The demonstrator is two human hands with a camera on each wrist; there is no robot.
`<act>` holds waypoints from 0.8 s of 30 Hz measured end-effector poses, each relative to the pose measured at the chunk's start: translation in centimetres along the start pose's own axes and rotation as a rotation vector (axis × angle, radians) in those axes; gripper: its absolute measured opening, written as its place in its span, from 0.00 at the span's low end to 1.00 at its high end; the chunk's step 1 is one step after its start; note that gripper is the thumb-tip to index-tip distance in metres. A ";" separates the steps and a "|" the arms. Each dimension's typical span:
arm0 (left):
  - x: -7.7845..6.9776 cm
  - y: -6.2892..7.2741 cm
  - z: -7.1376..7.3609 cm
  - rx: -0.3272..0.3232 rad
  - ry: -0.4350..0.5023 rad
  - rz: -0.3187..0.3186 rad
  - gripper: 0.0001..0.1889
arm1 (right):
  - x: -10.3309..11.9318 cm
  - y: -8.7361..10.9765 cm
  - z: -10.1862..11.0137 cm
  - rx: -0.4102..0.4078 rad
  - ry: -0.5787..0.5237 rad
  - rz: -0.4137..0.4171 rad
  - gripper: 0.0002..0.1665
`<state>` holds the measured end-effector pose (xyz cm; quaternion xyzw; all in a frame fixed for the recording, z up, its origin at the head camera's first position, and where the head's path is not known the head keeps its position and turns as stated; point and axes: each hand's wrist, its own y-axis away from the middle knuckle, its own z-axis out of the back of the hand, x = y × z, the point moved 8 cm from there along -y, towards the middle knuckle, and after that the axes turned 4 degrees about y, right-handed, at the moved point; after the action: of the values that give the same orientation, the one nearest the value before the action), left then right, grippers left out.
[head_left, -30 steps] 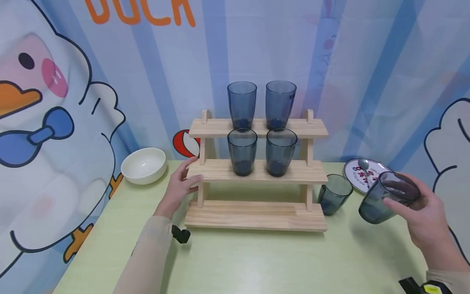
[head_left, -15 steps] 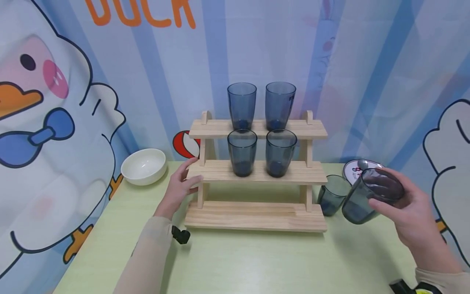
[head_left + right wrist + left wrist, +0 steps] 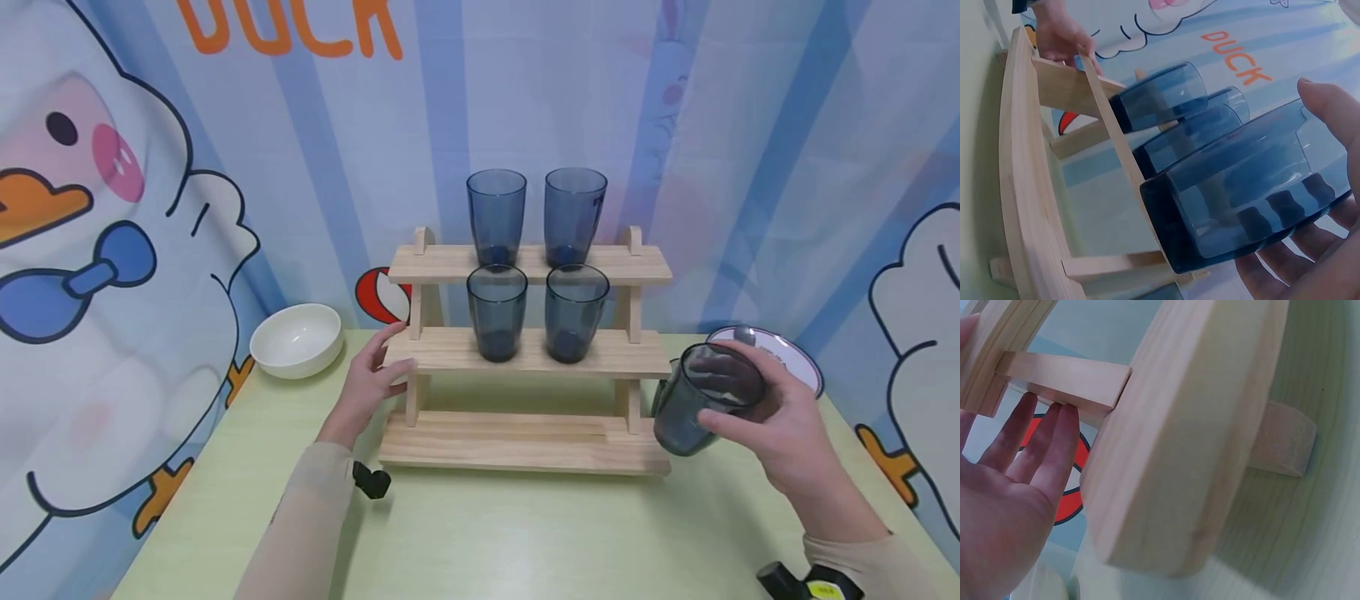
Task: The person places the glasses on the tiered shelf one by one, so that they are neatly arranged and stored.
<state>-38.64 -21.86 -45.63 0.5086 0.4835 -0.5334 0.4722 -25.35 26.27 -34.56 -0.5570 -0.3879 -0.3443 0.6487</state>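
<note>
My right hand (image 3: 787, 433) grips a tilted blue-grey glass tumbler (image 3: 678, 417) beside the right end of a three-tier wooden rack (image 3: 525, 446). Thumb and fingers wrap the tumbler (image 3: 1241, 194) in the right wrist view. Behind it, another tumbler (image 3: 660, 396) on the table is mostly hidden. My left hand (image 3: 366, 383) holds the rack's left end at the middle tier; its fingers (image 3: 1054, 444) touch an upright (image 3: 1069, 378). Two tumblers stand on the middle tier (image 3: 435, 348) and two on the top tier (image 3: 431, 263). The bottom tier is bare.
A white bowl (image 3: 296, 354) sits at the back left of the table. At the back right lies a printed plate (image 3: 810, 371) with a spoon (image 3: 744, 335) on it, partly hidden by my right hand. A duck-print curtain (image 3: 337, 150) hangs behind the table (image 3: 525, 533).
My right hand has moved left with its tumbler, toward the rack, and now covers most of the tumbler on the table. The left hand has stayed at the rack's left end.
</note>
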 end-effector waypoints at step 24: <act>0.2 0.0 0.1 0.004 0.010 -0.023 0.34 | -4.6 -2.8 -9.0 0.152 0.126 -0.132 0.47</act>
<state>-38.67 -21.97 -45.79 0.5068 0.4906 -0.5373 0.4625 -28.86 17.06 -38.07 -0.4566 -0.4071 -0.3902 0.6881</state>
